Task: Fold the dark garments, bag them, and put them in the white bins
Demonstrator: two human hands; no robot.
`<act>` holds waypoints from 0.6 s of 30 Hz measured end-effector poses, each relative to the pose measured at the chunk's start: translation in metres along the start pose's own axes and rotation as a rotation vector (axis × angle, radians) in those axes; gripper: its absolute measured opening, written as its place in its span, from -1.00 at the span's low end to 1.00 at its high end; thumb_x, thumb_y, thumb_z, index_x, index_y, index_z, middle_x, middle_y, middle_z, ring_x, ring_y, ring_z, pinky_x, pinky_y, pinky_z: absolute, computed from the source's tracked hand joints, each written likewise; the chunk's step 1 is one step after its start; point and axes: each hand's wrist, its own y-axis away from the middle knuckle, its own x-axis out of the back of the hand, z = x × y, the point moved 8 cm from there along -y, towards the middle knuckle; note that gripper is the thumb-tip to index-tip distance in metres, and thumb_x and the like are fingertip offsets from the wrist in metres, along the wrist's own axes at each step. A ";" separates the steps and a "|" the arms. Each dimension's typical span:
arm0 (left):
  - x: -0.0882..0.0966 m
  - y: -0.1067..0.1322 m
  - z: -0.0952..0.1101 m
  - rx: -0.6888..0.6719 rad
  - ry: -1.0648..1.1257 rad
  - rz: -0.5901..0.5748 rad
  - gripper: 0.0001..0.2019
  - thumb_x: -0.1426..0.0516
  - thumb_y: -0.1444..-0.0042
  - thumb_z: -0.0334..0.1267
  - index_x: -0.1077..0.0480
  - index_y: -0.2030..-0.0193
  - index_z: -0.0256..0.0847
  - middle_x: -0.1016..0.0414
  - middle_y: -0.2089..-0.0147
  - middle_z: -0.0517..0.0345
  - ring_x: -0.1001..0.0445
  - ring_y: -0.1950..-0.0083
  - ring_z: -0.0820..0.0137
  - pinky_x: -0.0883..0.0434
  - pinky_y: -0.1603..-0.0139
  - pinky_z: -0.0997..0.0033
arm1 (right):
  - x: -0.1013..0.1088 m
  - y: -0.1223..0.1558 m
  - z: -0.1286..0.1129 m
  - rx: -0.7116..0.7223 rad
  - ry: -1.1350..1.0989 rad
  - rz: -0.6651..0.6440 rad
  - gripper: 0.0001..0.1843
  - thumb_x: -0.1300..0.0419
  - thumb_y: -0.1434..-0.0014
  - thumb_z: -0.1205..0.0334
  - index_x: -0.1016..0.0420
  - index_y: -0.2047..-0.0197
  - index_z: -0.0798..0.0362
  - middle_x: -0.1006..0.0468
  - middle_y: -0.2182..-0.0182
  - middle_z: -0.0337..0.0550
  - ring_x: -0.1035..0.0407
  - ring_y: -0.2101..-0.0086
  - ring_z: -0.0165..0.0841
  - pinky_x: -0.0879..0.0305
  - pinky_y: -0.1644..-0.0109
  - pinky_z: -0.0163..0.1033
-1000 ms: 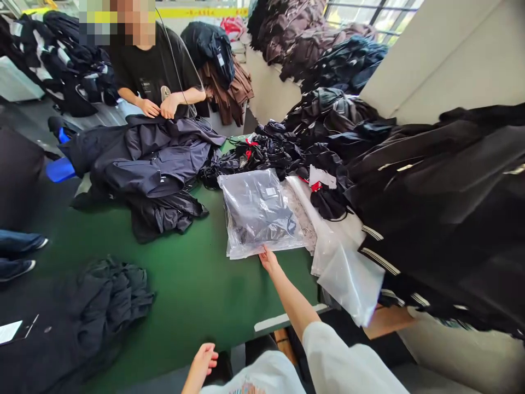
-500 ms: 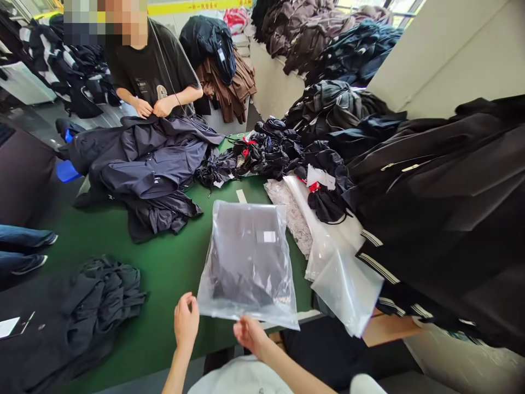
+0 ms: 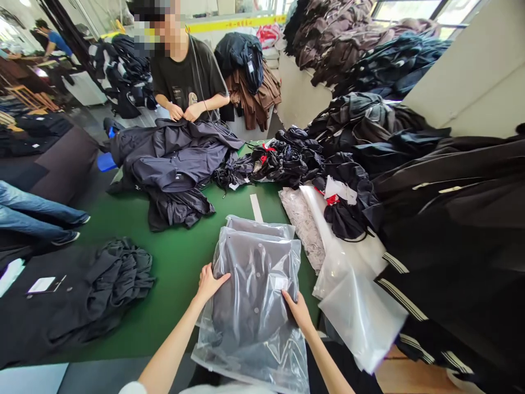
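Fingers (image 3: 219,280) of left hand (image 3: 208,285) spread flat, pressing the left edge of the bagged dark garment (image 3: 250,301); no closed grip, just palm and fingertips on the plastic. Far left on the green counter (image 3: 180,262): crumpled dark cloth pile (image 3: 110,279), with a white tag (image 3: 41,284) beside it. Bagged garment lies at the near counter edge, overhanging toward the person, on top of a second clear bag (image 3: 260,225). Right hand (image 3: 298,312) on the bag's right edge, fingers loosely curled against it, pinch not clear. Further right: empty clear bags (image 3: 361,312), then a heap of black striped garments (image 3: 451,230). Across the counter, another person's hands (image 3: 184,112) work a navy jacket (image 3: 172,158).
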 end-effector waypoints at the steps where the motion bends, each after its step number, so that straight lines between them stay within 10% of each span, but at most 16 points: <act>1: 0.006 0.003 0.007 -0.044 -0.051 0.073 -0.15 -0.17 0.14 0.20 -0.16 -0.19 -0.35 -0.15 -0.26 -0.28 -0.11 -0.30 0.00 -0.10 -0.24 0.09 | 0.003 0.002 -0.002 0.039 0.031 0.064 -0.37 -0.23 0.13 -0.23 -0.45 0.15 0.11 -0.52 0.15 0.01 -0.35 0.03 -0.05 -0.19 -0.12 -0.07; 6: 0.000 0.004 0.023 -0.049 0.040 0.033 -0.52 -0.02 -0.06 0.14 -0.37 0.18 -0.29 -0.46 0.21 -0.05 -0.44 0.14 0.21 -0.32 0.13 0.30 | 0.012 0.020 -0.007 0.038 0.009 0.198 -0.33 -0.15 0.07 -0.25 -0.41 0.06 0.12 -0.49 0.07 0.06 -0.32 -0.01 -0.04 -0.17 -0.13 -0.07; 10: 0.010 -0.007 0.052 -0.138 0.069 0.076 -0.63 0.04 -0.13 0.06 -0.24 0.49 -0.20 -0.29 0.52 0.22 -0.32 0.41 0.41 -0.20 0.34 0.44 | 0.009 0.024 -0.039 0.043 -0.080 0.167 -0.39 -0.15 0.06 -0.23 -0.43 0.13 0.12 -0.54 0.13 0.03 -0.36 0.05 -0.08 -0.25 -0.01 -0.15; 14: 0.029 -0.033 0.086 -0.165 0.100 0.130 -0.62 0.04 -0.13 0.07 -0.20 0.50 -0.19 -0.29 0.50 0.21 -0.33 0.35 0.39 -0.19 0.30 0.44 | 0.005 0.008 -0.081 0.109 -0.056 0.166 -0.44 -0.15 0.04 -0.22 -0.45 0.21 0.13 -0.56 0.22 0.03 -0.39 0.14 -0.10 -0.27 0.07 -0.16; 18: 0.028 -0.067 0.078 -0.022 0.165 0.015 -0.61 -0.03 -0.08 0.09 -0.32 0.26 -0.25 -0.44 0.19 -0.02 -0.38 0.05 0.20 -0.25 0.06 0.32 | 0.002 -0.020 -0.086 0.122 0.016 0.224 -0.40 -0.21 0.11 -0.23 -0.47 0.20 0.14 -0.56 0.21 0.07 -0.39 0.12 -0.08 -0.27 0.02 -0.10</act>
